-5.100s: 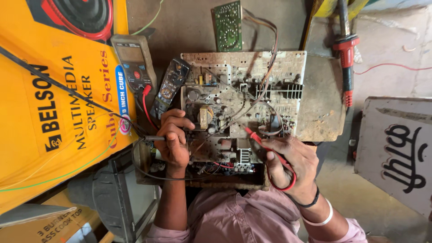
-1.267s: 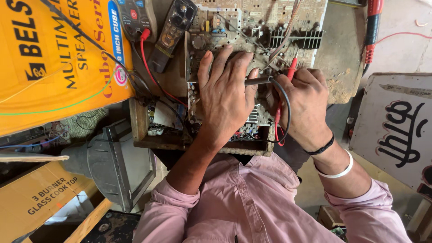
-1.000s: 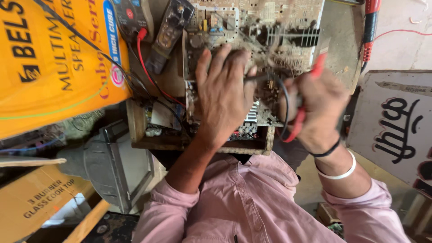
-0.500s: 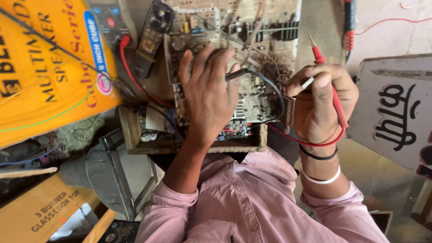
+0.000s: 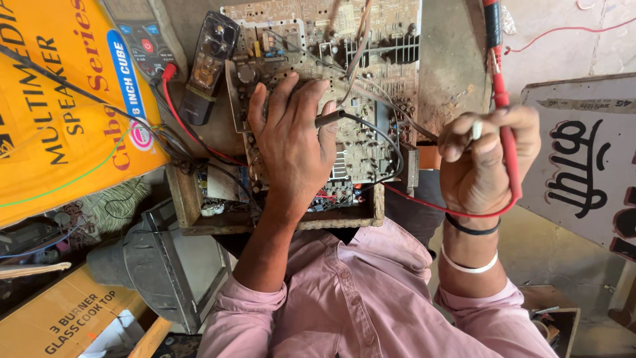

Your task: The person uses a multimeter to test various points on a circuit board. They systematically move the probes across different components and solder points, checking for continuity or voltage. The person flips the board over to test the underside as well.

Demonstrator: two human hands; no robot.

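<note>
head view: two hands, left hand [image 5: 291, 142] pinching one black probe [image 5: 329, 119] on one circuit board [image 5: 371, 59], right hand [image 5: 480, 166] gripping one red probe [image 5: 507, 139].

One circuit board [image 5: 331, 86], two test probes [image 5: 507, 126], two hands [image 5: 295, 142].

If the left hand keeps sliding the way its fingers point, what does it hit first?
Probably the upright parts on the circuit board just past the fingertips of the left hand, which lies flat on it holding the black probe. Depth is unclear.

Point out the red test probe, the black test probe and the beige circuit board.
red test probe [image 5: 509, 142], head view, on its shaft.
black test probe [image 5: 329, 119], head view, on its tip end.
beige circuit board [image 5: 371, 73], head view, upper middle.
</note>
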